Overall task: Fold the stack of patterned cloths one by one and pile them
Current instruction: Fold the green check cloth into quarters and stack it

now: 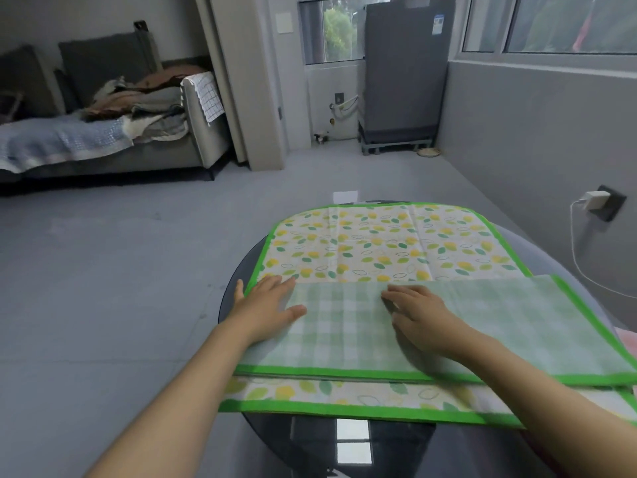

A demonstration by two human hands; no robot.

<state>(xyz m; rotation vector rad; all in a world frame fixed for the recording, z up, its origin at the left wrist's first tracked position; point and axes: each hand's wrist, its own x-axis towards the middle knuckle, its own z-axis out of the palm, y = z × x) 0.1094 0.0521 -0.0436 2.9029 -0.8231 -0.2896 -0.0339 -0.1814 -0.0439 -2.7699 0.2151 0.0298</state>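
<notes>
A lemon-print cloth (pixel 379 243) with a bright green border lies spread on a dark round glass table (pixel 234 281). Its near part is folded over, so the green-checked underside (pixel 510 326) faces up as a flat band. My left hand (pixel 269 305) presses flat on the left end of that band, fingers straight. My right hand (pixel 420 315) lies flat on the band's middle, fingers spread. More lemon-print cloth (pixel 344 391) with a green edge shows beneath, toward me.
Grey tiled floor surrounds the table. A sofa (pixel 103 146) piled with clothes stands at the far left. A grey appliance (pixel 403 70) is at the back. A white charger (pixel 593 198) and cable hang from a wall socket at the right.
</notes>
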